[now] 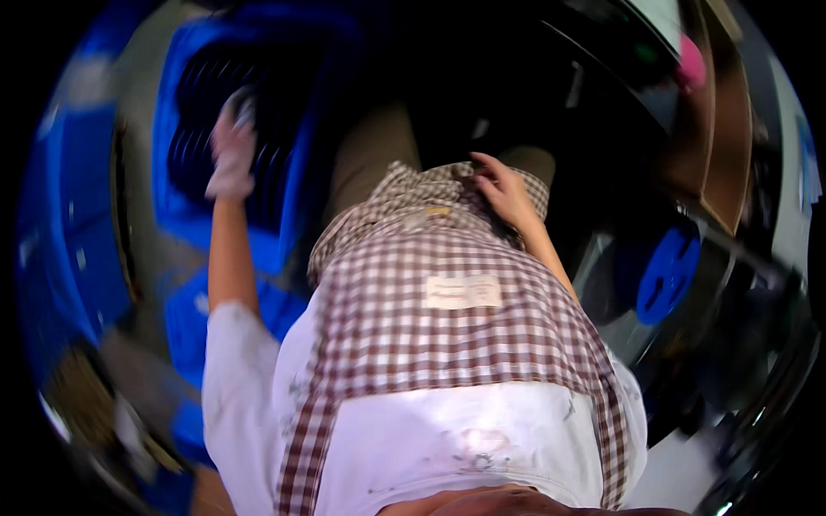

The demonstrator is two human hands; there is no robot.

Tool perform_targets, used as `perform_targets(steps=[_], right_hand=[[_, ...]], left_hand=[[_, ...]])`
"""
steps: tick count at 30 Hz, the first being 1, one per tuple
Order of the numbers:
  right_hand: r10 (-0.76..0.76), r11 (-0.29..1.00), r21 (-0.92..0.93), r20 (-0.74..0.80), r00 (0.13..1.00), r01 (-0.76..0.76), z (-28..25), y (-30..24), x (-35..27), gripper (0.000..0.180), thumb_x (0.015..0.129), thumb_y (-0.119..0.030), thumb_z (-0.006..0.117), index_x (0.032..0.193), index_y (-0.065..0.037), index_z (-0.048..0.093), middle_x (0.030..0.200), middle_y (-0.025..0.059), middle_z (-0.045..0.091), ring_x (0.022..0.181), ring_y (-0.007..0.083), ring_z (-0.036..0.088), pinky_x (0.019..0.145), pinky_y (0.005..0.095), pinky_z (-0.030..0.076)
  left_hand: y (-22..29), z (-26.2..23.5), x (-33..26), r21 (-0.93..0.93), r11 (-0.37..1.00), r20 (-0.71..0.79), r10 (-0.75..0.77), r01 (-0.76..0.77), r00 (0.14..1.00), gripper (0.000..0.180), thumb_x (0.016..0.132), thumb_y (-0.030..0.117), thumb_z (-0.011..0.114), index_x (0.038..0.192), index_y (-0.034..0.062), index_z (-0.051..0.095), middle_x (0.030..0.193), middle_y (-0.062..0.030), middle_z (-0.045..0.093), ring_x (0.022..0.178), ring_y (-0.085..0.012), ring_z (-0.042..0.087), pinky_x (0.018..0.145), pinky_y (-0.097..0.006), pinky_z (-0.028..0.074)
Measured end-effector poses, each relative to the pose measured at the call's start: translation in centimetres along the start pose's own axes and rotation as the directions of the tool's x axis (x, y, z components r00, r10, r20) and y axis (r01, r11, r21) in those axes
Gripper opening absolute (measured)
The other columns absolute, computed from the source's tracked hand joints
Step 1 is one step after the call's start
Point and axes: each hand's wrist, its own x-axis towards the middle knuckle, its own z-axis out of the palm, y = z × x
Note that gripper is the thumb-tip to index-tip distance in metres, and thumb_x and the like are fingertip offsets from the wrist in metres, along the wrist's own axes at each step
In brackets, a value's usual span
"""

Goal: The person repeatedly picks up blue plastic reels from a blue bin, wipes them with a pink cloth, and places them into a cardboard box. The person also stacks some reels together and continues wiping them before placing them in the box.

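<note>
My left hand (231,153), in a pale glove with a bare forearm behind it, reaches over a blue crate (182,225) at the left. Rows of dark, curved-edged pieces (202,159) stand close together in that crate. A greyish, shiny patch (244,107) shows at the left fingertips; motion smears it, and I cannot tell whether it is a held thing or part of the glove. My bare right hand (506,196) lies on the bunched brown-and-white checked apron (430,258) over my lap. Its fingers are a little apart, with nothing seen in them.
More blue crates (82,206) stand along the far left, and a blue surface (194,322) shows below the near crate. At the right are a blue disc with dark slots (669,275), a brown panel (723,138) and a pink round thing (690,64). Ahead of my knees it is dark.
</note>
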Motion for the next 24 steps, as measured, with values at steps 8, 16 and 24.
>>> perform_targets(steps=[8,16,24], right_hand=[[-0.214,0.975,-0.130,-0.327,0.920,0.181,-5.0,-1.9,-4.8,0.034,0.086,-0.011,0.056,0.119,-0.009,0.060,0.092,0.0100,0.064,0.084,0.0241,0.063,0.075,0.0332,0.051],[-0.210,0.811,-0.329,-0.935,0.285,-0.483,-23.0,8.6,-19.9,0.040,0.078,-0.022,0.065,0.117,-0.013,0.061,0.106,0.0137,0.062,0.099,0.0322,0.058,0.089,0.0409,0.047],[0.142,0.439,-0.350,-0.882,0.449,-0.827,-31.6,21.3,-27.8,0.080,0.067,-0.032,0.072,0.139,-0.024,0.040,0.129,0.0112,0.050,0.121,0.0318,0.044,0.104,0.0441,0.036]], left_hand=[[22.4,6.4,-3.9,-0.600,0.798,0.441,0.274,0.054,0.855,0.023,0.095,0.009,0.053,0.116,0.0024,0.060,0.109,-0.0096,0.064,0.096,-0.0160,0.062,0.087,-0.028,0.049],[28.2,12.5,-6.5,-0.582,0.805,0.719,0.576,-0.114,0.389,0.020,0.093,0.004,0.053,0.111,0.0010,0.062,0.097,-0.0128,0.068,0.091,-0.0174,0.065,0.083,-0.027,0.050],[29.9,13.1,-9.4,-0.492,0.864,0.793,0.495,-0.107,0.354,0.020,0.094,0.005,0.052,0.112,0.0006,0.062,0.099,-0.0114,0.067,0.092,-0.0162,0.063,0.083,-0.027,0.049]])
